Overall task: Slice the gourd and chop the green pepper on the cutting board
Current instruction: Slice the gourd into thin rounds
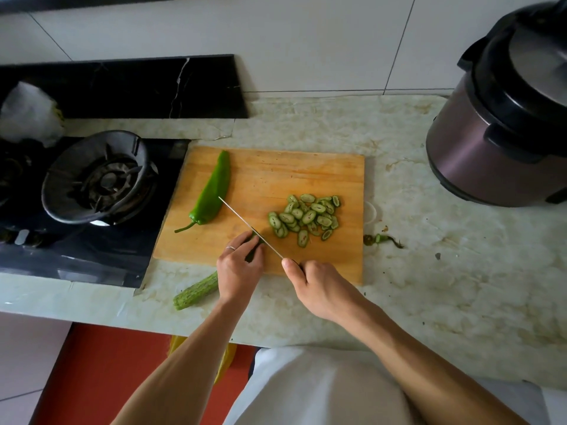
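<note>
On a pale marble counter (pixel 429 240), a wooden cutting board (pixel 306 167) holds a whole green pepper (pixel 213 191) and gourd slices (pixel 303 216). The left hand (pixel 237 271) grips the gourd (pixel 196 291); the right hand (pixel 319 286) grips a knife (pixel 245 223), cutting it.

Light: soft, diffuse, daylight-like; moderately bright, even across the table (pixel 429 240). Source direction cannot be fixed. Shadows weak and short: a faint one under the left hand (pixel 239 268), a thin one along the cutting board (pixel 276 173) right edge. Glare: pale reflections on the black stove glass (pixel 92 265) and a sheen on the pressure cooker (pixel 491 142) lid and body. Focus sharp at centre. Wide-angle distortion: wall tile lines and table edge bow, cooker leans at the frame's right edge. Slight softness toward corners.
</note>
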